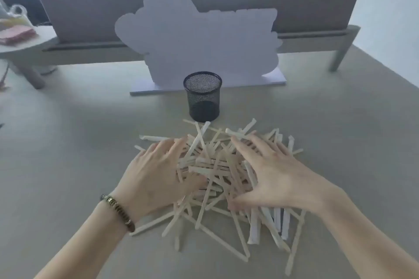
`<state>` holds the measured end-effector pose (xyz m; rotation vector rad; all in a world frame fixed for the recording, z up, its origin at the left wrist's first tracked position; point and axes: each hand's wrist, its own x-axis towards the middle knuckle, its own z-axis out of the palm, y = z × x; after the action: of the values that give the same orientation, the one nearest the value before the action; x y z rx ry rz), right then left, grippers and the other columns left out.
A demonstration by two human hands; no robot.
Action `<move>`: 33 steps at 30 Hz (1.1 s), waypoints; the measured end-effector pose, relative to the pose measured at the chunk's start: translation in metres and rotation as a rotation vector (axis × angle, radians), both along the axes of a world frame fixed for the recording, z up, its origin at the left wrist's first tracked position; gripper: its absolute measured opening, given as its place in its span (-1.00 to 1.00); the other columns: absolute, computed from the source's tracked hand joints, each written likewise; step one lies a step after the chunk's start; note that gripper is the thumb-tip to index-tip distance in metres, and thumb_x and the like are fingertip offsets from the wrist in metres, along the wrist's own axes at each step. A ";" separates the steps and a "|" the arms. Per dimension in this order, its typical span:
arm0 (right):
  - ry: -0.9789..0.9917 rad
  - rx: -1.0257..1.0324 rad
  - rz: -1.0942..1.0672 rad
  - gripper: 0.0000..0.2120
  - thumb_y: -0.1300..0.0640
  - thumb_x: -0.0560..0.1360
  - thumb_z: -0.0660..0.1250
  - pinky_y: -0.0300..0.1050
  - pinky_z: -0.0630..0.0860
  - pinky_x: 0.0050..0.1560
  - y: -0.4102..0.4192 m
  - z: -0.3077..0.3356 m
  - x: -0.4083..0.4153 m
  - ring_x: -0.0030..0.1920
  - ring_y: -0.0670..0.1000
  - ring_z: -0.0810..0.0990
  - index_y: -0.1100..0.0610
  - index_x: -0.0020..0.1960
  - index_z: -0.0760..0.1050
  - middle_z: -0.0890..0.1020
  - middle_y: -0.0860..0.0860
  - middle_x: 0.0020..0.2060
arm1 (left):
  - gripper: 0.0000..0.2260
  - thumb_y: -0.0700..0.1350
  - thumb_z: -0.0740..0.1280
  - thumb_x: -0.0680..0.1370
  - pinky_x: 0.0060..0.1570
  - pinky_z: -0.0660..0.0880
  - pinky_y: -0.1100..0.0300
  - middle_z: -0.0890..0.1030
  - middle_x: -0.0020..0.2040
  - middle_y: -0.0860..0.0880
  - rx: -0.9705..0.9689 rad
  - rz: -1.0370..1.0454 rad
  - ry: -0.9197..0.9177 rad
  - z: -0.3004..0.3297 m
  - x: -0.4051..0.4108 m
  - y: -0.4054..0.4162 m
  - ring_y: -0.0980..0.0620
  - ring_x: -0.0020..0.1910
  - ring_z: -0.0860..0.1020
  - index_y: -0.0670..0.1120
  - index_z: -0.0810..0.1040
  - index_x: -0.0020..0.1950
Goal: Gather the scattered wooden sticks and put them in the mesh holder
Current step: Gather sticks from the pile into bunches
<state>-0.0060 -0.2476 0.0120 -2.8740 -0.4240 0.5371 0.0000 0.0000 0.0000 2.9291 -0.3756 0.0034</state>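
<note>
Head view puts the task at its start: the mesh holder [202,96] stands empty at twelve o'clock of the wooden sticks [217,172], heaped on the table [68,142], with left hand [156,174] and right hand [272,172] spread flat on them, pinching nothing.

I see soft, even daylight, cool grey-blue cast, moderate brightness. No glare. Shadows faint: soft dark patch under sticks [217,172] and below right hand [275,173], light one beside holder [202,96]. Whole frame slightly soft, fingertips smeared. Wide-angle bend at edges: bench [68,154] lines curve, forearms stretch. Far left corner blurred.
</note>
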 end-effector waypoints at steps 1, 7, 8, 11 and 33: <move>-0.018 0.011 -0.028 0.24 -0.60 0.17 0.30 0.12 -0.12 0.57 0.002 0.001 -0.009 0.59 0.08 -0.20 -0.23 0.57 -0.35 -0.15 -0.07 0.60 | -0.18 0.51 0.12 0.40 0.34 0.34 0.05 0.32 0.50 0.11 -0.008 0.009 0.005 -0.001 -0.007 0.000 0.03 0.47 0.31 0.15 0.10 0.56; -0.132 -0.045 -0.153 0.16 -0.67 0.14 0.14 0.14 0.13 0.45 0.007 -0.010 -0.037 0.48 0.13 0.10 -0.16 0.57 -0.09 0.21 0.08 0.42 | -0.08 0.57 0.15 0.31 0.32 0.32 0.09 0.38 0.41 0.04 0.001 0.048 0.026 -0.003 -0.037 -0.002 -0.01 0.40 0.34 0.17 0.03 0.54; -0.138 -0.043 -0.157 0.15 -0.67 0.15 0.14 0.14 0.12 0.44 0.008 -0.010 -0.038 0.48 0.13 0.10 -0.14 0.58 -0.07 0.22 0.08 0.41 | -0.07 0.58 0.15 0.30 0.32 0.33 0.09 0.39 0.39 0.05 0.008 0.043 0.018 -0.001 -0.039 -0.001 -0.01 0.39 0.35 0.17 0.01 0.55; -0.133 0.019 -0.151 0.08 -0.61 0.22 0.23 0.13 0.13 0.46 0.010 -0.008 -0.037 0.48 0.12 0.13 -0.16 0.57 -0.02 0.24 0.04 0.40 | -0.09 0.57 0.16 0.31 0.31 0.33 0.09 0.41 0.37 0.06 -0.017 0.030 0.029 -0.001 -0.043 -0.001 0.00 0.37 0.37 0.18 0.03 0.55; -0.135 0.168 -0.292 -0.14 -0.34 0.34 0.44 -0.08 0.45 0.15 0.026 0.004 -0.013 0.31 0.00 0.48 -0.17 0.51 0.15 0.49 -0.10 0.28 | -0.24 0.38 0.30 0.41 0.26 0.31 0.16 0.40 0.36 0.07 -0.120 0.053 0.083 0.000 -0.021 -0.010 0.01 0.40 0.27 0.13 0.11 0.50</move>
<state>-0.0185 -0.2216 0.0160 -2.7489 -0.0598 0.2460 -0.0212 -0.0101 0.0000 2.8096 -0.2749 -0.0847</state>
